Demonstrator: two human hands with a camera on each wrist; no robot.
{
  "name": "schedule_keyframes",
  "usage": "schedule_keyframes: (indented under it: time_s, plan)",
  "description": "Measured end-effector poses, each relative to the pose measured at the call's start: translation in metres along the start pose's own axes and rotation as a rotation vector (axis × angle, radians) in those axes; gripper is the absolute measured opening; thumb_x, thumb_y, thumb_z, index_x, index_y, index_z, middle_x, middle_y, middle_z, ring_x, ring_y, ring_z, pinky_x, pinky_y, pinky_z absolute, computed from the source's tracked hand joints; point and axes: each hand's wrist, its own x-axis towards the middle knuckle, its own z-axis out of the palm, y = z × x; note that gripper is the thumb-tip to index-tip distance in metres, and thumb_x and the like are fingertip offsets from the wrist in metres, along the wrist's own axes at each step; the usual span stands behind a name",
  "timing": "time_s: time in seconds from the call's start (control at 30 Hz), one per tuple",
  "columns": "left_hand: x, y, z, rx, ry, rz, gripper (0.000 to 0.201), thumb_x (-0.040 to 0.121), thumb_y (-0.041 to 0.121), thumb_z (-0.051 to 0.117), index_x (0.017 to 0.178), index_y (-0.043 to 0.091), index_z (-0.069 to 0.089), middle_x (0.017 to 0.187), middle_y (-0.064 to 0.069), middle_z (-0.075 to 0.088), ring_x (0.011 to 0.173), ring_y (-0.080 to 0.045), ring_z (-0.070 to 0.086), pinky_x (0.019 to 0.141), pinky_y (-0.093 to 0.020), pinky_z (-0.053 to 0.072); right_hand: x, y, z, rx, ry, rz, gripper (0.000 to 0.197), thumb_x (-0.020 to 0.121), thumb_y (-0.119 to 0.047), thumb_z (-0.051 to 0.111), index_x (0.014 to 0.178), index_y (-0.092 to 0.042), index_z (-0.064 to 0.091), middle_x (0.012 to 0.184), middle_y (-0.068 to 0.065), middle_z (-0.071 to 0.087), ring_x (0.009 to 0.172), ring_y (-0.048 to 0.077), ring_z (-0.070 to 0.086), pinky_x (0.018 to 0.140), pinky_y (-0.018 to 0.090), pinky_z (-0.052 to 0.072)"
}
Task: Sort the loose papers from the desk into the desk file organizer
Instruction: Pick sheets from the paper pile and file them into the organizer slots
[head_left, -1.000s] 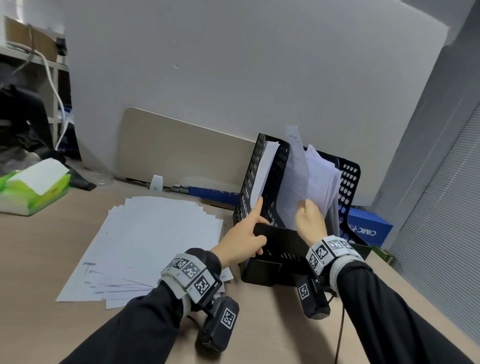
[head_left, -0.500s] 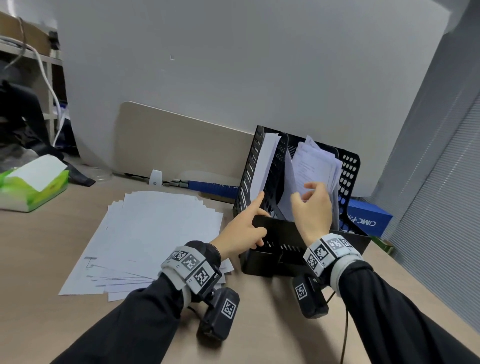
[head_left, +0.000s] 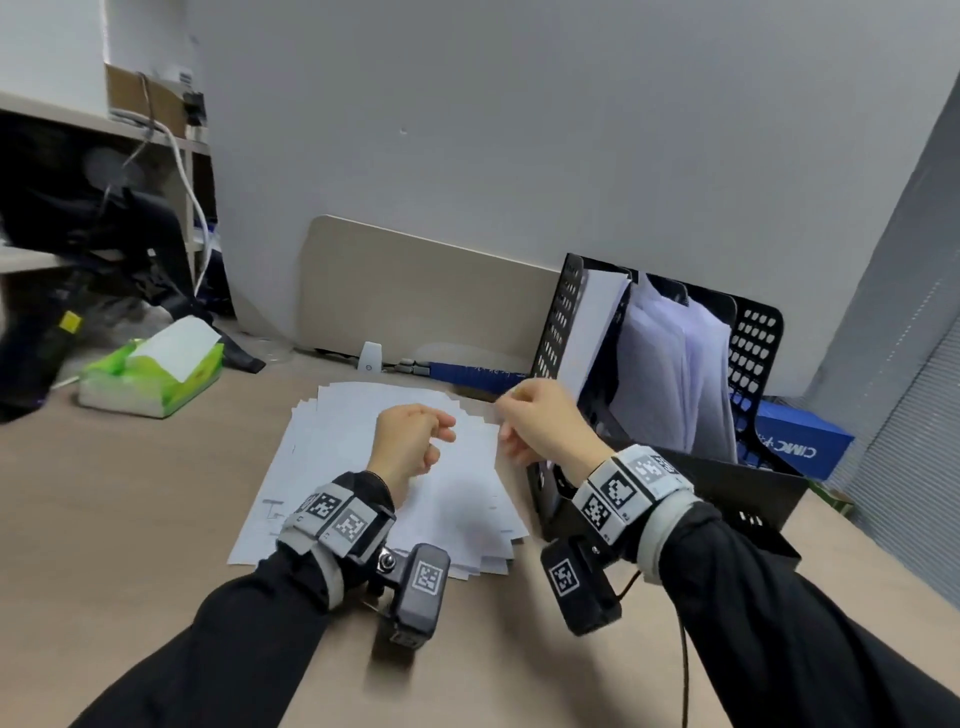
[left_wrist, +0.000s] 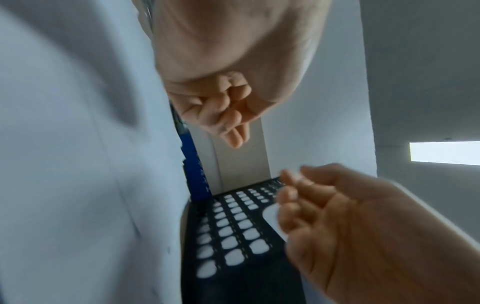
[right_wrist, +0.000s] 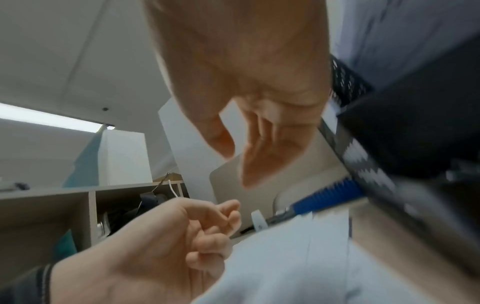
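I see both hands above the papers (head_left: 395, 467), a fanned stack lying flat on the desk (head_left: 130, 499) just left of the organizer (head_left: 748, 478). My left hand (head_left: 408, 441) hovers over the middle of the stack with its fingers (left_wrist: 228, 115) loosely curled toward the palm and nothing between them; the left wrist view shows them bunched together, bare. My right hand (head_left: 545, 423) sits at the stack's far right corner, right beside the organizer's near wall, fingers (right_wrist: 249, 160) slack and slightly bent, thumb apart from them; I cannot tell whether the fingertips touch the sheet edge, and nothing looks pinched. The black mesh organizer stands upright on the desk against the back panel (head_left: 415, 291), with sheets leaning in its left slot and a thicker bundle standing in the middle one. A green tissue pack (head_left: 150, 371) rests well off to the left on the desk, and a blue box (head_left: 800, 441) lies behind the organizer on the right. A small white gadget (head_left: 370, 356) stands at the foot of the panel, beyond the stack.
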Motion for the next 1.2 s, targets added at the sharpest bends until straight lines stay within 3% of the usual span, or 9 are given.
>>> schedule_keyframes:
  time_s: [0.13, 0.3, 0.47, 0.63, 0.7, 0.8, 0.93, 1.07, 1.2]
  plan:
    - [0.005, -0.009, -0.029, 0.01, 0.011, -0.232, 0.011, 0.092, 0.005, 0.054, 0.093, 0.005, 0.065, 0.082, -0.009, 0.065, 0.049, -0.015, 0.037, 0.037, -0.015, 0.022, 0.009, 0.006, 0.033, -0.021, -0.262, 0.366, 0.031, 0.093, -0.019, 0.06, 0.117, -0.001, 0.058, 0.1, 0.014, 0.061, 0.077, 0.025, 0.063, 0.067, 0.034, 0.06]
    - [0.01, -0.013, -0.036, -0.004, -0.011, -0.268, 0.01, 0.094, 0.005, 0.053, 0.094, 0.003, 0.062, 0.082, -0.011, 0.062, 0.056, -0.019, 0.048, 0.045, -0.022, 0.036, 0.02, 0.024, 0.052, 0.015, -0.177, 0.511, 0.046, 0.091, -0.019, 0.06, 0.131, -0.004, 0.042, 0.095, 0.012, 0.048, 0.061, 0.021, 0.045, 0.063, 0.034, 0.045]
    - [0.009, -0.015, -0.032, 0.055, -0.094, -0.275, 0.013, 0.095, 0.011, 0.052, 0.095, 0.005, 0.063, 0.089, -0.012, 0.063, 0.059, -0.02, 0.056, 0.054, -0.026, 0.051, 0.022, 0.041, 0.058, 0.177, -0.088, 0.545, 0.04, 0.088, -0.015, 0.058, 0.125, -0.002, 0.05, 0.085, 0.011, 0.054, 0.056, 0.021, 0.053, 0.055, 0.026, 0.042]
    - [0.009, -0.015, -0.027, 0.111, -0.128, -0.287, 0.015, 0.094, 0.013, 0.055, 0.102, 0.004, 0.063, 0.088, -0.011, 0.063, 0.059, -0.019, 0.057, 0.048, -0.023, 0.051, 0.015, 0.041, 0.062, 0.262, -0.196, 0.585, 0.017, 0.088, -0.009, 0.062, 0.103, -0.001, 0.058, 0.065, 0.009, 0.052, 0.048, 0.02, 0.051, 0.045, 0.022, 0.04]
    - [0.009, -0.016, -0.027, 0.137, -0.126, -0.292, 0.019, 0.092, 0.018, 0.06, 0.105, 0.004, 0.063, 0.088, -0.011, 0.061, 0.056, -0.018, 0.053, 0.045, -0.022, 0.046, 0.01, 0.038, 0.065, 0.235, -0.262, 0.553, 0.006, 0.088, -0.004, 0.064, 0.087, -0.003, 0.058, 0.06, 0.007, 0.047, 0.045, 0.018, 0.047, 0.041, 0.021, 0.036]
    - [0.008, -0.015, -0.028, 0.104, -0.16, -0.274, 0.034, 0.089, 0.034, 0.069, 0.109, 0.006, 0.065, 0.091, -0.009, 0.06, 0.06, -0.018, 0.051, 0.05, -0.024, 0.046, 0.01, 0.035, 0.063, 0.235, -0.146, 0.397, 0.002, 0.086, -0.001, 0.066, 0.086, 0.001, 0.065, 0.071, 0.01, 0.058, 0.051, 0.016, 0.05, 0.043, 0.019, 0.038]
    - [0.003, -0.007, -0.026, -0.095, -0.351, -0.27, 0.044, 0.085, 0.05, 0.073, 0.106, 0.012, 0.076, 0.091, -0.007, 0.07, 0.082, -0.026, 0.066, 0.074, -0.036, 0.059, 0.011, 0.024, 0.052, 0.362, -0.147, 0.184, 0.015, 0.083, -0.009, 0.072, 0.096, -0.003, 0.076, 0.095, 0.009, 0.074, 0.088, 0.018, 0.068, 0.077, 0.028, 0.054]
    - [0.01, -0.01, -0.026, -0.115, -0.169, -0.165, 0.02, 0.098, 0.019, 0.059, 0.106, 0.003, 0.068, 0.099, -0.018, 0.069, 0.097, -0.032, 0.066, 0.09, -0.046, 0.054, -0.001, 0.011, 0.055, 0.2, -0.336, 0.004, 0.013, 0.084, -0.016, 0.074, 0.092, -0.007, 0.08, 0.1, 0.004, 0.077, 0.102, 0.01, 0.067, 0.093, 0.025, 0.048]
    - [0.013, -0.004, -0.036, -0.298, -0.099, -0.097, 0.022, 0.099, 0.008, 0.049, 0.111, 0.002, 0.067, 0.097, -0.017, 0.073, 0.092, -0.033, 0.067, 0.089, -0.044, 0.054, 0.003, 0.015, 0.053, 0.392, -0.092, 0.006, 0.014, 0.087, -0.013, 0.067, 0.091, -0.004, 0.078, 0.1, 0.008, 0.075, 0.104, 0.023, 0.067, 0.092, 0.035, 0.05]
